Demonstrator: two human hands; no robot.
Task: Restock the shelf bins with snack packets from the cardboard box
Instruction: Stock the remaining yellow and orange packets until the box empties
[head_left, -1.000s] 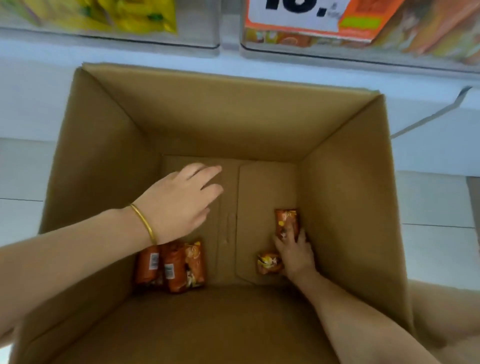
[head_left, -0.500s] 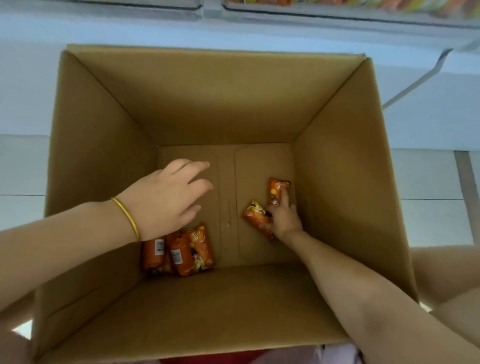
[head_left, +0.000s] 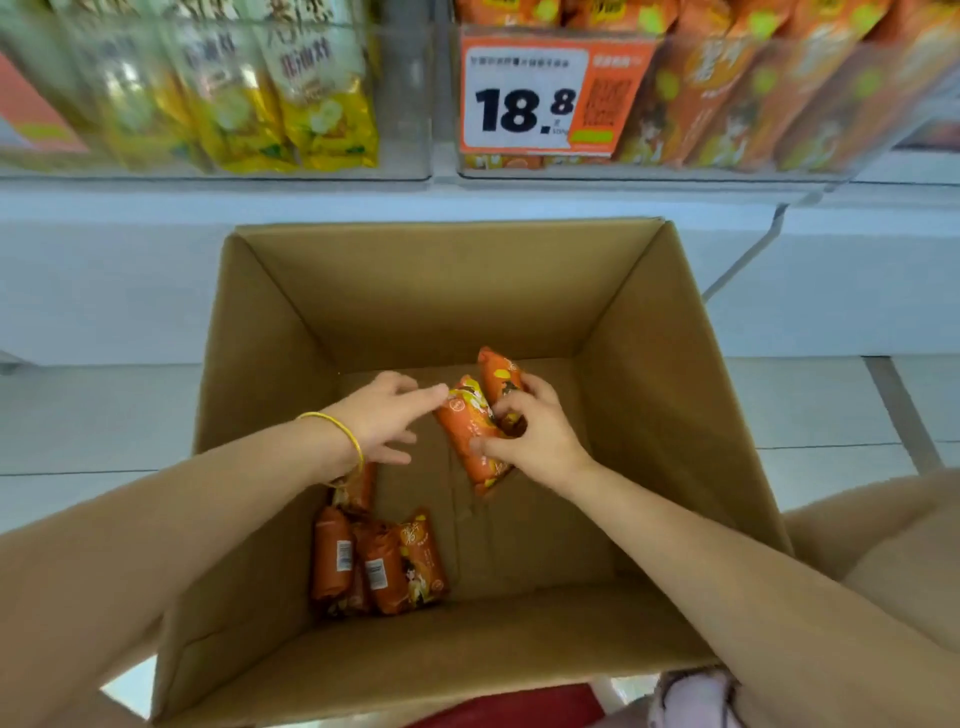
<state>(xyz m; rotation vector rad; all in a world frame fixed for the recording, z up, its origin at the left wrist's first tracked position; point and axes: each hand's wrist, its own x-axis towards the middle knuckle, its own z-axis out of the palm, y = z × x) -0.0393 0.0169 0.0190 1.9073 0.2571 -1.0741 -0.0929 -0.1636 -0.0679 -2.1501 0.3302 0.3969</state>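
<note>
Lifting the pair cleanly looks like the step in hand: the right hand (head_left: 530, 439) has its fingers curled round two orange snack packets (head_left: 467, 431), held above the floor of the cardboard box (head_left: 441, 291). One packet overlaps the other, so a firm squeeze across both should stop the upper one sliding out. The left hand (head_left: 384, 421) is spread with its fingers straight and grips nothing, its index tip at the nearer packet's edge. It could steady the pair, or drop to the loose packets (head_left: 374, 561) clustered by the box's left wall. Above, the right bin (head_left: 727, 174), behind a price tag (head_left: 524, 98), holds matching orange packs upright. The left bin (head_left: 405, 104) holds yellow ones.
</note>
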